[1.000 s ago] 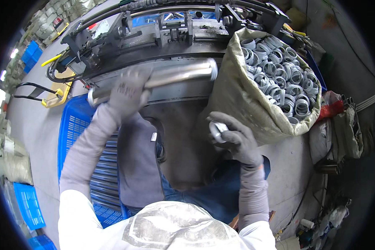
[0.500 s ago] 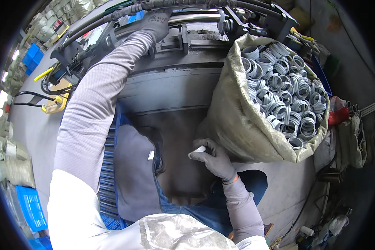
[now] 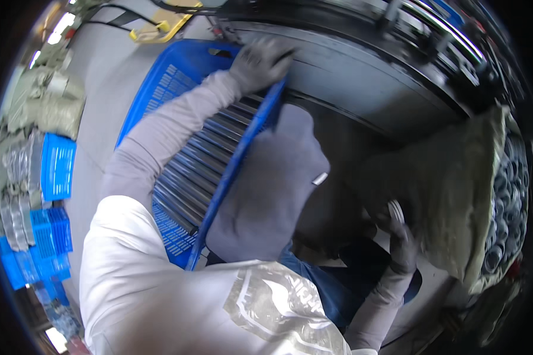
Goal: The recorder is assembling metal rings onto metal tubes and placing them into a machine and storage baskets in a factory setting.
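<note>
My left hand [image 3: 262, 63], in a grey glove, hovers over the far end of a blue plastic basket [image 3: 151, 97]. Its fingers are apart and a little blurred, with nothing visible in them. Several long dark tubes [image 3: 189, 171] lie side by side in that basket, partly covered by my left arm. On the right, my gloved right hand [image 3: 401, 245] pinches a small white ridged ring [image 3: 395, 210], near the side of a beige woven sack [image 3: 444, 183]. Many grey-white threaded rings [image 3: 506, 195] fill the sack.
A machine with metal rails [image 3: 438, 35] stands beyond a grey panel [image 3: 349, 77]. Grey cloth [image 3: 266, 189] covers my left leg beside the basket. Blue crates [image 3: 57, 165] and stacked sacks [image 3: 56, 109] line the far left. A yellow trolley [image 3: 166, 21] stands behind the basket.
My view has swung left. My left hand has come off the machine and down to the basket. My right hand still holds the white ring, beside the sack.
</note>
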Demonstrator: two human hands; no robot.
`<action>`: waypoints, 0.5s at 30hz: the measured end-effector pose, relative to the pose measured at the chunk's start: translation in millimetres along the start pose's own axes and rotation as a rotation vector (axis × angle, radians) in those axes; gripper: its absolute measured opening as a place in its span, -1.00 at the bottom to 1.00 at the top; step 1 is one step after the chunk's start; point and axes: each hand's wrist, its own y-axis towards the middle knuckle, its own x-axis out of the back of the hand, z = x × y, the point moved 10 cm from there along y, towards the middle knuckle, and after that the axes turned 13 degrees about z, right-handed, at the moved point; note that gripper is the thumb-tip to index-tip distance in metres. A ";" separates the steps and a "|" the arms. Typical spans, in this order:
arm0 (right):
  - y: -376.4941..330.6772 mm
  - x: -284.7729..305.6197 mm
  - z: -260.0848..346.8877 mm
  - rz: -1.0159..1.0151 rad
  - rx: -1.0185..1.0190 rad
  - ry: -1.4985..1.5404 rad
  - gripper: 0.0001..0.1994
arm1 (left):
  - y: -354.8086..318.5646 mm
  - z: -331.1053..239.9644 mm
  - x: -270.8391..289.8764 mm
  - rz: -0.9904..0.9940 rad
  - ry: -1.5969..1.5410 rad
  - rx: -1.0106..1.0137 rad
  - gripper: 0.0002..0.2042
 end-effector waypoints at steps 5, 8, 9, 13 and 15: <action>42.7 -19.3 31.6 -0.146 -0.134 0.363 -0.49 | -267.6 150.4 -121.4 0.786 0.180 0.632 -0.60; 47.2 -20.6 9.1 -0.142 -0.163 0.323 -0.37 | -329.6 153.6 -189.4 0.990 0.241 0.637 -0.62; 50.9 -22.8 8.3 -0.140 -0.176 0.314 -0.37 | -343.1 149.5 -214.1 1.104 0.285 0.577 -0.64; 43.1 -29.9 -26.6 -0.204 -0.348 0.473 -0.35 | -381.7 158.1 -265.0 1.120 0.354 0.485 -0.74; 32.2 -25.4 -25.5 -0.285 -0.375 0.408 -0.35 | -384.0 148.6 -277.2 1.094 0.336 0.479 -0.78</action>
